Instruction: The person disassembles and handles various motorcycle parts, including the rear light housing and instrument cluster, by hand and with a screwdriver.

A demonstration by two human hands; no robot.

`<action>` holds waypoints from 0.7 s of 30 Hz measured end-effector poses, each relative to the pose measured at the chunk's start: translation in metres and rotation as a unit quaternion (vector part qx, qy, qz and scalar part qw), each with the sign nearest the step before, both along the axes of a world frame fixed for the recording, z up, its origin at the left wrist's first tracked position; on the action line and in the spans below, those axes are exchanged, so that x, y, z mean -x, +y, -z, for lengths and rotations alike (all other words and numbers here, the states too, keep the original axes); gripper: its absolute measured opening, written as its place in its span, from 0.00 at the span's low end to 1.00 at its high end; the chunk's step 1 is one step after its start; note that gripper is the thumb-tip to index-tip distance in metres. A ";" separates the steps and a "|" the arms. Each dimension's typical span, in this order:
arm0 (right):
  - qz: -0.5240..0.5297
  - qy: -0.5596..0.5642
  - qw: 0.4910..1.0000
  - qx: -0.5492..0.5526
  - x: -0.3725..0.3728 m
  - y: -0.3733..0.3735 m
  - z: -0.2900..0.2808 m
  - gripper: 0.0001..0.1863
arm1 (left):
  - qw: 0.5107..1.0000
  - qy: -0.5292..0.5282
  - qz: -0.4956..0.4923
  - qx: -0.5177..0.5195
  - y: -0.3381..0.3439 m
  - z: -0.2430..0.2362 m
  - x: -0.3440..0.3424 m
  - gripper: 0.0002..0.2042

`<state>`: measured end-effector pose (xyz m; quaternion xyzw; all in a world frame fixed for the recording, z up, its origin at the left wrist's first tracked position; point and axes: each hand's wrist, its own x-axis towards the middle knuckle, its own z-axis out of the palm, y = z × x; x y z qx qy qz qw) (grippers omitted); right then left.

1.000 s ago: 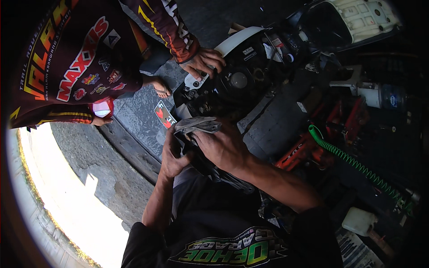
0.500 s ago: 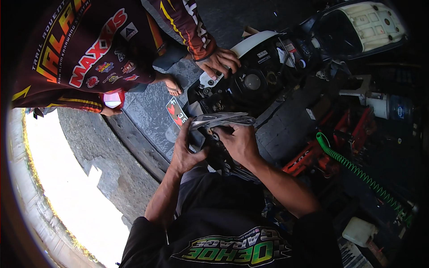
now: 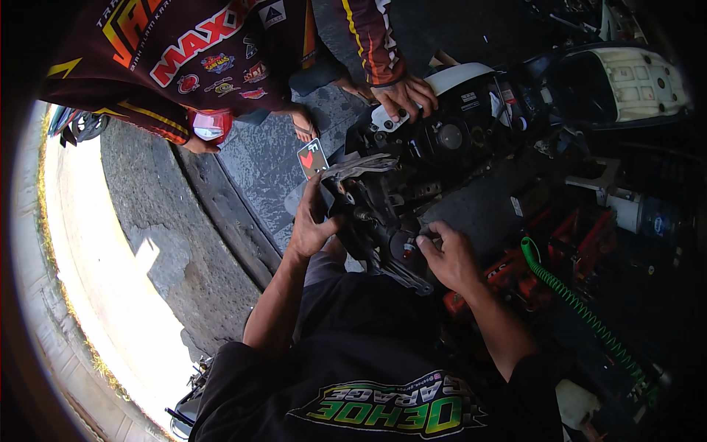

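My left hand [image 3: 313, 228] grips the side of a dark motorcycle assembly [image 3: 368, 247] with grimy plastic edges and a crumpled grey flap [image 3: 361, 166] on top. My right hand [image 3: 442, 254] is at the assembly's right side, fingers curled and thumb near a small red-and-silver fitting [image 3: 409, 250]; what it pinches, if anything, is hidden. Beyond both hands stands a motorcycle body [image 3: 464, 121] with its seat removed, a white panel and exposed black parts. A co-worker's hand [image 3: 405, 96] rests on a pale bracket [image 3: 387, 121] there.
The co-worker [image 3: 191, 59] stands at upper left near a red-and-white lamp [image 3: 210, 125] and a plate [image 3: 309, 158]. An upturned seat [image 3: 648, 81] is upper right, red tool cases [image 3: 493, 280] and a green coiled hose [image 3: 560, 283] at right. A bright street [image 3: 81, 258] borders the left.
My right hand has come away from the top of the grey flap and moved down and right, exposing more of the assembly. My left hand has risen slightly as the view shifted.
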<state>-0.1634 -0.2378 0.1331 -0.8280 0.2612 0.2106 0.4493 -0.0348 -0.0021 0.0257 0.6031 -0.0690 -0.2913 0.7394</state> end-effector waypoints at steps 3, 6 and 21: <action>0.144 0.023 0.978 -0.151 0.014 -0.004 0.035 0.11 | 1.000 0.011 0.020 0.014 0.000 0.005 0.001 0.45; 0.214 0.018 0.936 -0.278 0.015 -0.006 0.059 0.11 | 1.000 0.015 0.005 0.015 -0.001 0.004 0.006 0.45; -0.025 -0.022 0.963 -0.268 0.010 -0.040 0.056 0.14 | 0.995 -0.027 -0.076 -0.051 -0.030 -0.026 0.036 0.47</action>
